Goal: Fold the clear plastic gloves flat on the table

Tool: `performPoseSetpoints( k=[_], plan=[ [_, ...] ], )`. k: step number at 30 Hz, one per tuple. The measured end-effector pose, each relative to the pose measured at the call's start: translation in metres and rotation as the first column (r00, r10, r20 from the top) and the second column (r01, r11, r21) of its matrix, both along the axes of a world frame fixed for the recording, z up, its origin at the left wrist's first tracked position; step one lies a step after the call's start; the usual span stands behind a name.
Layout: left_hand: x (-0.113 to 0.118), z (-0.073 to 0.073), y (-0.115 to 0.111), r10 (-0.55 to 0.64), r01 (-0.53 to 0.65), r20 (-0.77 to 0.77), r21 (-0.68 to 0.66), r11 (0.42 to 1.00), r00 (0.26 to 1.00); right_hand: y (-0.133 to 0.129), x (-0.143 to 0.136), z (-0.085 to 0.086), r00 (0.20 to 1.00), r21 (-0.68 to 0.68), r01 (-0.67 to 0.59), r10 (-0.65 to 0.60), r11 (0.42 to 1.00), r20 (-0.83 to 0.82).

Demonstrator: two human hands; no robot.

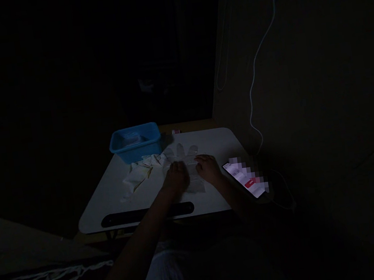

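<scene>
A clear plastic disposable glove [197, 185] lies spread flat on a small white table [107, 194], its fingers pointing away from me. My left hand [177, 178] is on the glove's left and middle part; blur and dim light hide how its fingers are set. At the glove's right side rests my right hand [208, 169], its thumb and forefinger a little apart and touching the plastic. Crumpled pale wrapping [137, 175], perhaps paper or plastic, lies left of the glove. Behind that stands a blue plastic basket [140, 153], with something pale inside.
A phone [242, 176] with a lit screen lies at the table's right edge. A white cable [253, 67] hangs down the wall beside it. Along the table's near edge runs a dark slot [124, 218]. The surroundings are very dark.
</scene>
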State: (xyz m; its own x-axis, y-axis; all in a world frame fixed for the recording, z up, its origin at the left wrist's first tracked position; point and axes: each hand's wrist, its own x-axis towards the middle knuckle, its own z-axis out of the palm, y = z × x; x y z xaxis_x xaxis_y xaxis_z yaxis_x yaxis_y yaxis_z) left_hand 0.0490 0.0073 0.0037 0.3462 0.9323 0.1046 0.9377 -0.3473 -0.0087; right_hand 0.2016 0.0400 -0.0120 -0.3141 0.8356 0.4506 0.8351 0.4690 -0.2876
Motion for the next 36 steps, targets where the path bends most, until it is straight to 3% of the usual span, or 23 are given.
performPoseSetpoints(
  k=[4, 6, 9, 17, 23, 36],
  plan=[
    [-0.006, -0.009, -0.005, 0.191, -0.191, -0.026, -0.015, 0.981, 0.981, -0.008, -0.001, 0.004, 0.990, 0.022, -0.136, 0.135, 0.990, 0.047],
    [-0.005, -0.011, -0.006, 0.233, -0.233, -0.029, -0.010, 0.972, 0.972, -0.011, -0.002, 0.005, 0.977, 0.014, -0.196, 0.194, 0.980, 0.086],
    [-0.003, -0.013, -0.007, 0.265, -0.265, -0.025, 0.007, 0.964, 0.964, -0.012, -0.002, 0.005, 0.975, 0.013, -0.190, 0.187, 0.982, 0.119],
    [-0.003, -0.013, -0.008, 0.269, -0.268, -0.006, 0.023, 0.963, 0.963, -0.007, 0.000, 0.002, 0.992, 0.051, -0.050, 0.043, 0.997, 0.119],
    [-0.004, -0.014, -0.009, 0.260, -0.260, -0.007, 0.005, 0.965, 0.965, -0.008, 0.000, 0.002, 0.982, 0.005, -0.149, 0.148, 0.989, 0.119],
    [-0.003, -0.012, -0.013, 0.261, -0.261, -0.013, 0.007, 0.965, 0.965, -0.004, -0.001, 0.000, 0.985, -0.011, -0.127, 0.128, 0.992, 0.113]
  ],
)
